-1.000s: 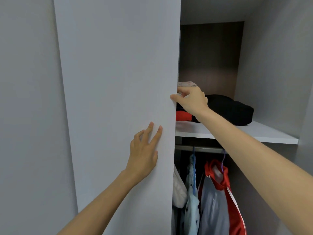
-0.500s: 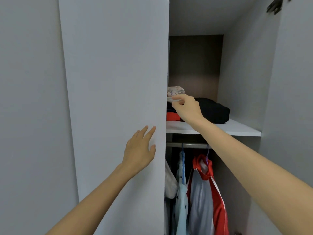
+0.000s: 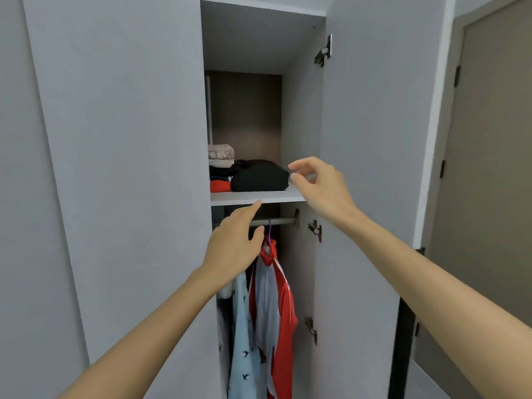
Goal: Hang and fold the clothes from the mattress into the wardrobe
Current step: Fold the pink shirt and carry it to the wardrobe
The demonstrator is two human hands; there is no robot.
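Two empty hands up in front of the open wardrobe (image 3: 299, 110). On the left hand (image 3: 233, 240), fingers straight and close together, nothing held, tips just below the front edge of the shelf (image 3: 282, 196); off the left door (image 3: 121, 168) now, vs. flat against it a sec ago. On the right hand (image 3: 319, 185), thumb and fingers loosely curled w/ a gap between, pinching nothing; pulled back from the folded stack (image 3: 220, 171), w/ fingertips on its top piece half a sec ago. Hovering now just right of the black folded bundle (image 3: 259, 177), not touching. Seen from further back too, so prob. a step away from the wardrobe.

Clothes: stack at left of shelf, beige piece (image 3: 221, 155) on top, dark and red layers under, black bundle touching it on the right. Below, on the rail (image 3: 280, 221): red-and-grey jacket (image 3: 276, 298) and light blue shirt (image 3: 241, 326) on hangers, close together. Mattress not in view, so no telling how much is left there.

For the task: last folded piece apparently set down and let go, both hands free. Likely next: back to the mattress for more or, if nothing left, shut the doors. Right door (image 3: 368, 125) swung wide, room door (image 3: 495, 182) beyond it.
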